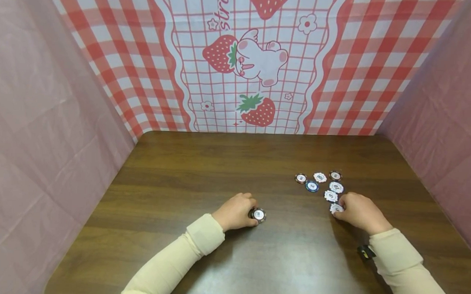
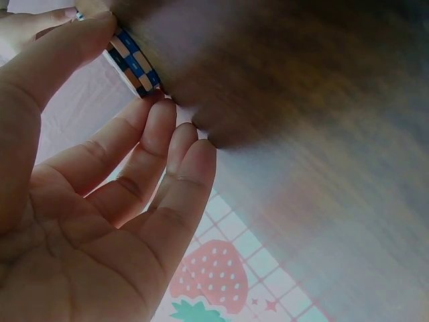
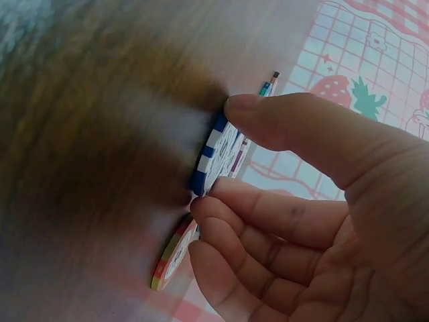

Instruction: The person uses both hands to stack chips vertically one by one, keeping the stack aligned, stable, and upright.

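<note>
On the left, my left hand (image 1: 237, 211) holds a small stack of poker chips (image 1: 258, 215) on the table, thumb and fingertips at its rim. The left wrist view shows the stacked chips (image 2: 137, 64) edge-on, with blue and pale blocks. Farther right, my right hand (image 1: 363, 212) pinches a white-faced poker chip (image 1: 336, 208) between thumb and fingers. That chip (image 3: 218, 157) has a blue-and-white edge in the right wrist view, and a red-and-yellow-edged chip (image 3: 175, 255) lies beside the fingers. Just beyond the pinched chip is a white chip marked 5 (image 1: 330, 196).
More chips lie spread behind the right hand: a white-faced one marked 10 (image 1: 336, 187), a dark-rimmed one (image 1: 335, 175), a white one (image 1: 320, 177), a blue one (image 1: 312, 186) and another dark-rimmed one (image 1: 301, 178). A checked strawberry cloth (image 1: 253, 69) hangs behind the wooden table (image 1: 204, 159).
</note>
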### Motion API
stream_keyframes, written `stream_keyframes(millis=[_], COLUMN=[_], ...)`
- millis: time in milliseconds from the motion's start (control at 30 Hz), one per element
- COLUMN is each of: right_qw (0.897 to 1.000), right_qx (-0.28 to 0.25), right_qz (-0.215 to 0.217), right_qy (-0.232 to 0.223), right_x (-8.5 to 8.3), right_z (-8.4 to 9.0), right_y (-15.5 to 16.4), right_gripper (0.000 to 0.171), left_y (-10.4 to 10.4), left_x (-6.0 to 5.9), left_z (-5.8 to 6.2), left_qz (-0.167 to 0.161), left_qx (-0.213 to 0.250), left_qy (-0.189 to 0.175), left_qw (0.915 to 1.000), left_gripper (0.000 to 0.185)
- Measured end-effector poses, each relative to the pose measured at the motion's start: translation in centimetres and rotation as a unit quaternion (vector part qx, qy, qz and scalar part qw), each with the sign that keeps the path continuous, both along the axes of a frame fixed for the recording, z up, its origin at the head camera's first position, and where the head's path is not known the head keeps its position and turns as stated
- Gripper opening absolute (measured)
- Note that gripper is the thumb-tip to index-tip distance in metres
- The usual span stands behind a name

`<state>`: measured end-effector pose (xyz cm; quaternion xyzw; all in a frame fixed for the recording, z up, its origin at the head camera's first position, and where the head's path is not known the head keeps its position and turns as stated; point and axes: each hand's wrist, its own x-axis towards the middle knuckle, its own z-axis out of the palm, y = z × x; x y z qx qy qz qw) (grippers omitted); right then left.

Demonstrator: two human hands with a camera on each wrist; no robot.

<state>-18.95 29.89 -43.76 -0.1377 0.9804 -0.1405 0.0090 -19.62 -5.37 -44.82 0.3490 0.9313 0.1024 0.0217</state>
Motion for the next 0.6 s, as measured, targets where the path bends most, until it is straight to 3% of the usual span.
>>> stream_keyframes(millis=[433, 600], right_qw=[1.0, 0.999], right_qx=[-0.004, -0.007], right_qz=[0.012, 0.023], right_qy=[0.029, 0.037], right_x=[-0.1, -0.1], right_z=[1.1, 1.7], right_y=[-1.2, -2.3], right_gripper=[0.032, 0.023], left_y=[0.0, 0.0], left_x=[0.0, 0.0], left_z=[-0.1, -0.1], left_qz=[-0.001, 0.0], left_qx=[0.001, 0.001], left_qy=[0.002, 0.002], left_qw=[1.0, 1.0], left_gripper=[0.031, 0.032])
